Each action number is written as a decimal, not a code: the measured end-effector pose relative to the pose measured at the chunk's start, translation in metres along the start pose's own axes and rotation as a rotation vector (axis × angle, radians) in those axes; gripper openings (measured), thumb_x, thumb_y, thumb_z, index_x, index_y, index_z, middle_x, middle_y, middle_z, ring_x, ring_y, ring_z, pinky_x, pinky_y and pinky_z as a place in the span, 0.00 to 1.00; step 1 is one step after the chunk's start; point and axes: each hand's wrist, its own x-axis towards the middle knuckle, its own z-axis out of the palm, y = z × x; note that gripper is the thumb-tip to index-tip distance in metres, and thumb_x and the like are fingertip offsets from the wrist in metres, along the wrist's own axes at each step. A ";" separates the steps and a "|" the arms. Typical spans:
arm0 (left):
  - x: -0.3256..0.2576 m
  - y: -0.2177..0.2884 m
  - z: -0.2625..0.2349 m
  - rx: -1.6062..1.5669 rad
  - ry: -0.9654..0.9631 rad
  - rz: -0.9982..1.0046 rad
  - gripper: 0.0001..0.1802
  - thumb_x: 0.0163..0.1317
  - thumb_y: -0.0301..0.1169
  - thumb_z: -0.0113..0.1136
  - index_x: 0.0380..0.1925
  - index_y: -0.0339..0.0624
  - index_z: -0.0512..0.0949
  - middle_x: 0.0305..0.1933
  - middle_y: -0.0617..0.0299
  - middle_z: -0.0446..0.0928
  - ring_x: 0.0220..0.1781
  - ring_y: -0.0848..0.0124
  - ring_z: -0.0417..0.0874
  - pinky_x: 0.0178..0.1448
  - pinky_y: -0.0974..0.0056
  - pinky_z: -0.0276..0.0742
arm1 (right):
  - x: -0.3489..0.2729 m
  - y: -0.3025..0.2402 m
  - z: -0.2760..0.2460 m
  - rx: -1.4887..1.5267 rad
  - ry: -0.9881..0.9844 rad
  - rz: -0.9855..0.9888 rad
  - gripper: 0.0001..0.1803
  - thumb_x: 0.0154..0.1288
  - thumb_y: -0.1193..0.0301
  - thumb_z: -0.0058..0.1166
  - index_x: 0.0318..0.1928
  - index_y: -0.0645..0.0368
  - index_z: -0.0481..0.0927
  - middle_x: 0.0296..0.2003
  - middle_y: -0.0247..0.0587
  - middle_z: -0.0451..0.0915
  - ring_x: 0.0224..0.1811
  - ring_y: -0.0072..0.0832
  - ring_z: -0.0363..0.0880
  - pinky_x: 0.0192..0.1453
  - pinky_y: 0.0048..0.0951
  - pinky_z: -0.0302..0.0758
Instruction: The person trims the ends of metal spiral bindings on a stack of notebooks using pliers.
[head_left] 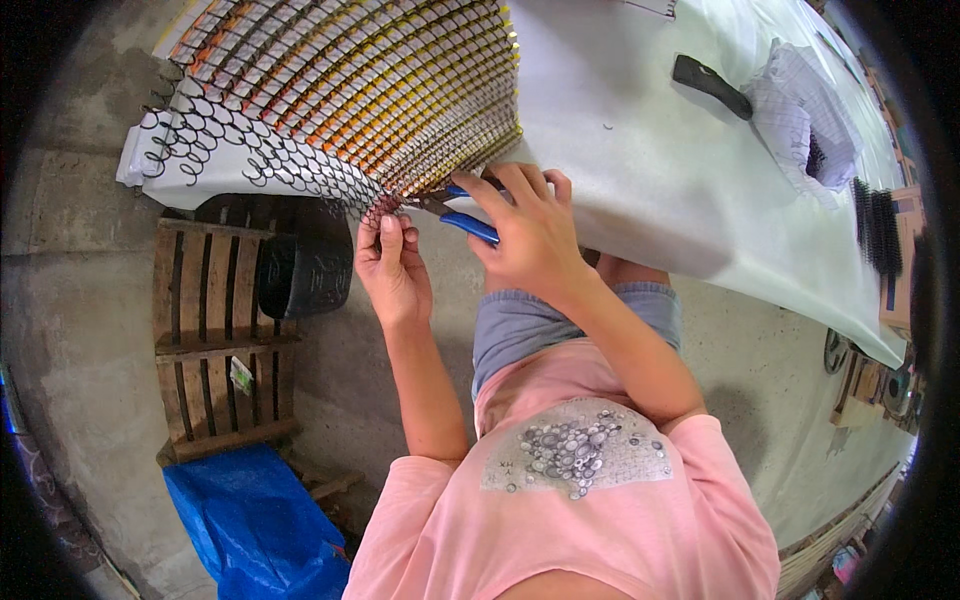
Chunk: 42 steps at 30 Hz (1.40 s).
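A wide mesh of dark wire coils, threaded with yellow and orange strips, lies over the upper left of the white-covered table. Bare coil loops trail along its left and near edges. At the mesh's near corner my left hand pinches the wire edge between thumb and fingers. My right hand is wrapped round blue-handled pliers. Their jaws point left at the wire close to my left fingertips; whether they grip it is too small to tell.
A black handheld object and a crumpled checked cloth or bag lie on the table's right side. Black coils hang by a cardboard box. Below left are a wooden pallet, a black bucket and a blue tarp.
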 end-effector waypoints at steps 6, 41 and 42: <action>0.004 -0.003 0.001 0.101 0.018 0.079 0.06 0.64 0.30 0.55 0.37 0.40 0.73 0.36 0.66 0.75 0.34 0.80 0.72 0.35 0.76 0.68 | 0.001 -0.001 -0.002 -0.032 -0.047 -0.009 0.30 0.41 0.64 0.65 0.50 0.46 0.75 0.40 0.35 0.70 0.42 0.34 0.70 0.43 0.43 0.61; -0.001 -0.008 0.001 0.162 0.129 0.202 0.08 0.66 0.30 0.52 0.43 0.39 0.72 0.38 0.65 0.74 0.35 0.79 0.73 0.36 0.75 0.71 | 0.006 -0.008 -0.014 -0.037 0.074 -0.030 0.30 0.43 0.65 0.64 0.52 0.45 0.73 0.40 0.35 0.73 0.45 0.34 0.72 0.50 0.43 0.61; -0.002 -0.006 0.004 0.162 0.128 0.201 0.08 0.66 0.30 0.52 0.43 0.39 0.72 0.38 0.65 0.74 0.35 0.79 0.73 0.36 0.75 0.71 | 0.006 -0.006 -0.014 -0.038 0.074 -0.029 0.30 0.43 0.65 0.64 0.52 0.45 0.73 0.40 0.35 0.73 0.45 0.34 0.72 0.50 0.43 0.61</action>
